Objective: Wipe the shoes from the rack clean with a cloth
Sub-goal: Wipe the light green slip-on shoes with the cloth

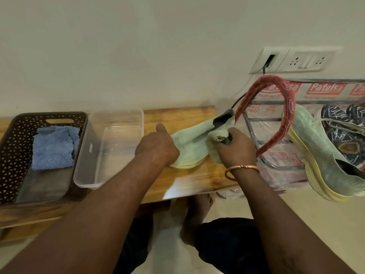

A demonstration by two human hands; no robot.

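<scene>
Green shoe held at both ends
On the table, right of the clear tub: left hand clasps the toe, right hand pinches the limp heel collar. It looks light and soft; the sole seems firmest.

left hand curled, thumb raised; right hand pinching; both arms outstretched

Bench front edge: bare wood, open between the tub and the rack.
Bench left: basket and tub side by side fill it.
Bench middle: shoe lies across.
Right: rack's red hoop arches just beside the shoe.
</scene>
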